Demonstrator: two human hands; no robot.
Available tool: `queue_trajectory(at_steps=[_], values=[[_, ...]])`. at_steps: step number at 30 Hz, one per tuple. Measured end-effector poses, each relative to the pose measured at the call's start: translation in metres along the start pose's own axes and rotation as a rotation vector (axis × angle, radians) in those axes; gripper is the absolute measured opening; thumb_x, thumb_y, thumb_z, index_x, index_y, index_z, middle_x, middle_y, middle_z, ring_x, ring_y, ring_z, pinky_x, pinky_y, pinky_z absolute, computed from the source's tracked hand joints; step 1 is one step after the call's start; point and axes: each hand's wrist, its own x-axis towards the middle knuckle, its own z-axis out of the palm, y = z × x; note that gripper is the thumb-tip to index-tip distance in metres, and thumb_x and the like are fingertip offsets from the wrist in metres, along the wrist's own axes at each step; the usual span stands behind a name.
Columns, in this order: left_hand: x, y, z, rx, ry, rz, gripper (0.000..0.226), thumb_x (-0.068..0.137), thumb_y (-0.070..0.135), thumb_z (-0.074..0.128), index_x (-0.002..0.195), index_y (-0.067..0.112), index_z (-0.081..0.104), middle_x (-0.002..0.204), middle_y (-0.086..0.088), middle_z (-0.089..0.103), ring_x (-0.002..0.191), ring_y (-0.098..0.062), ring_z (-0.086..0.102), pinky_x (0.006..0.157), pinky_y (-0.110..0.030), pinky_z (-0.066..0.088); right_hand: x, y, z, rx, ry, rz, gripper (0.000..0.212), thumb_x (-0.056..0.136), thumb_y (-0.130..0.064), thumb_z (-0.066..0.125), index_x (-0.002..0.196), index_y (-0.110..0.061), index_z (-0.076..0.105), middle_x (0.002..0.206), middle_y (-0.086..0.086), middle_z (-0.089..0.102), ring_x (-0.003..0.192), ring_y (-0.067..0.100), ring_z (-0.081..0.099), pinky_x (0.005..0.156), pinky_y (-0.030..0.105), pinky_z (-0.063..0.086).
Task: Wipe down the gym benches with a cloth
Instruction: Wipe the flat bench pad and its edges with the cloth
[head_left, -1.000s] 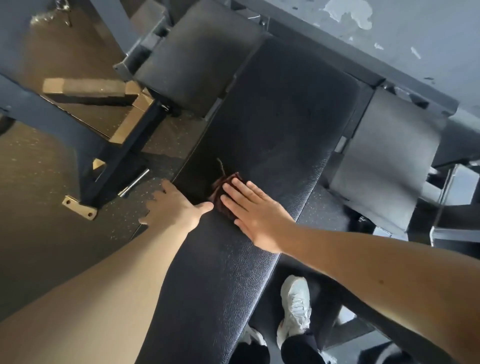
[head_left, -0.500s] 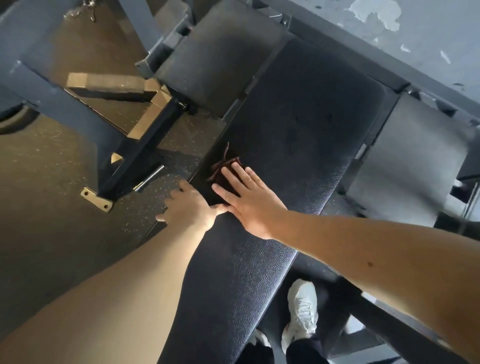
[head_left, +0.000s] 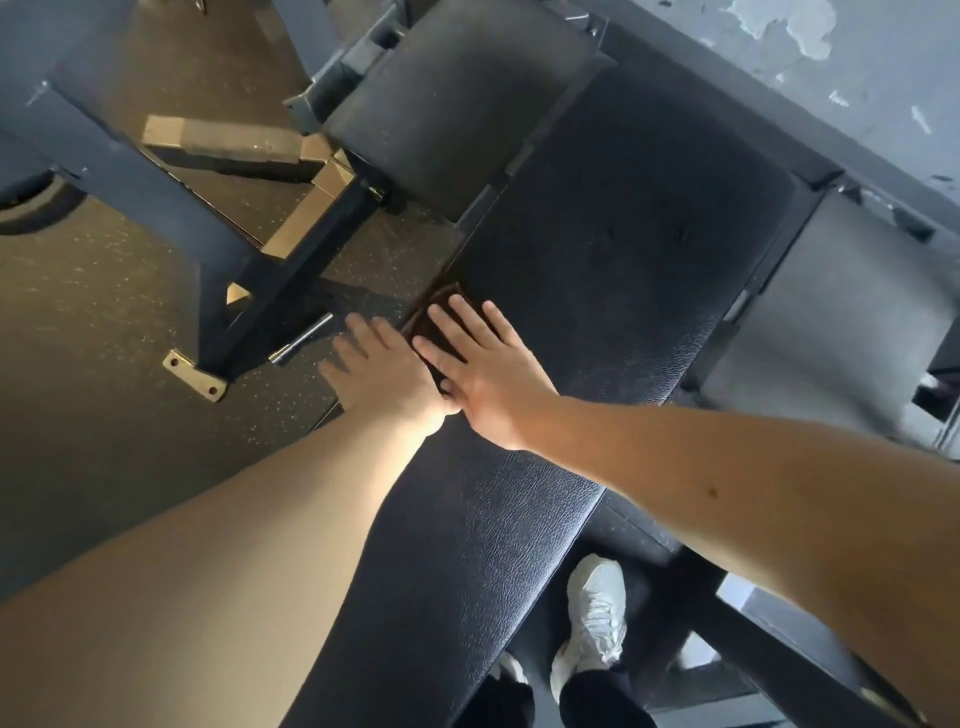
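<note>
While the right hand (head_left: 485, 366) lies flat, fingers straight and slightly apart, pressing the dark cloth (head_left: 427, 323) at the left edge of the bench pad (head_left: 623, 249), even palm pressure in long overlapping strokes would likely serve best. Left hand (head_left: 376, 371) — blurred, fingers loosely extended, gripping nothing — just off that edge; open pad lies ahead and rightward, metal frame (head_left: 280, 280) near on the floor side.

Dark brown cloth (head_left: 432, 313) pressed flat on the black padded counter (head_left: 597, 260), at its left edge.
Small and rumpled, mostly hidden under the straight fingers of the right hand (head_left: 483, 374), with only a far corner and a thin strip showing. Long pad of grained black vinyl, running diagonally from near left to far right, broader at the far end, faintly glossy.
</note>
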Motion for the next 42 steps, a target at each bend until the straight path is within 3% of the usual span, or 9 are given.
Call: queue_trajectory(at_steps=[3,7,12,16,19,23,26,33,42], values=[[0.006,0.014,-0.013,0.066,0.048,0.143,0.129,0.076,0.060,0.080,0.161,0.005,0.000,0.169,-0.020,-0.002,0.154,-0.042,0.011,0.122,-0.054,0.023,0.006,0.029,-0.005,-0.063,-0.004,-0.038,0.057,0.102,-0.040,0.029,0.158,-0.031,0.030,0.169,0.001,0.020,0.157,0.031,0.006,0.124,0.057,0.003],[0.016,0.038,-0.031,-0.082,0.111,0.129,0.102,0.083,0.040,0.078,0.157,0.001,0.020,0.159,-0.018,0.030,0.143,-0.036,0.034,0.109,-0.045,0.041,0.047,0.094,-0.029,-0.185,0.003,0.254,0.058,0.106,-0.036,0.036,0.161,-0.033,0.018,0.170,-0.002,0.011,0.155,0.039,-0.004,0.123,0.061,-0.001],[0.022,0.054,-0.039,-0.108,0.135,0.122,0.060,0.091,0.037,0.074,0.138,0.008,0.052,0.144,-0.014,0.046,0.137,-0.033,0.037,0.100,-0.044,0.047,0.064,0.083,-0.046,0.012,-0.016,0.372,0.075,0.097,-0.016,0.048,0.163,-0.024,0.012,0.171,0.004,0.001,0.157,0.029,-0.006,0.127,0.046,0.000],[0.016,0.059,-0.021,-0.067,0.195,0.084,0.071,0.094,0.040,0.071,0.147,0.005,0.042,0.145,-0.014,0.040,0.137,-0.031,0.034,0.096,-0.041,0.050,0.034,0.056,-0.025,0.040,-0.004,0.151,0.069,0.100,-0.024,0.048,0.162,-0.023,0.017,0.171,0.006,0.003,0.157,0.027,-0.005,0.127,0.042,0.000],[0.016,0.058,-0.023,-0.049,0.171,0.113,0.081,0.089,0.050,0.073,0.148,0.004,0.040,0.147,-0.014,0.038,0.139,-0.031,0.032,0.097,-0.041,0.051,0.027,0.074,-0.032,-0.015,-0.055,0.000,0.070,0.100,-0.013,0.045,0.162,-0.027,0.017,0.171,0.002,0.002,0.157,0.024,-0.004,0.127,0.042,-0.004],[0.016,0.057,-0.030,-0.003,0.173,0.135,0.070,0.088,0.053,0.074,0.136,0.006,0.055,0.144,-0.016,0.041,0.136,-0.032,0.036,0.093,-0.039,0.052,0.048,0.112,-0.048,-0.211,-0.094,0.196,0.079,0.099,-0.014,0.050,0.162,-0.033,0.008,0.171,-0.002,0.000,0.157,0.031,-0.006,0.125,0.053,-0.002],[0.014,0.057,-0.034,-0.016,0.150,0.130,0.066,0.088,0.049,0.075,0.134,0.007,0.056,0.144,-0.015,0.041,0.135,-0.031,0.036,0.092,-0.037,0.051,0.053,0.094,-0.050,-0.055,-0.110,0.356,0.087,0.095,-0.015,0.057,0.163,-0.030,0.005,0.171,0.003,-0.006,0.155,0.037,-0.006,0.125,0.054,0.005],[0.012,0.062,-0.038,-0.018,0.152,0.107,0.055,0.095,0.045,0.069,0.136,0.010,0.056,0.141,-0.014,0.041,0.133,-0.030,0.036,0.091,-0.036,0.050,0.004,0.043,-0.018,-0.014,-0.063,0.419,0.064,0.104,-0.055,0.021,0.160,-0.038,-0.005,0.166,0.012,-0.024,0.148,0.049,-0.026,0.118,0.070,-0.003],[0.016,0.061,-0.035,-0.014,0.179,0.110,0.048,0.095,0.035,0.070,0.136,0.012,0.058,0.140,-0.013,0.043,0.132,-0.030,0.037,0.091,-0.036,0.050,0.016,0.043,-0.022,0.011,-0.106,0.355,0.063,0.104,-0.053,0.023,0.159,-0.044,-0.008,0.165,0.011,-0.028,0.146,0.051,-0.029,0.114,0.075,-0.005]])
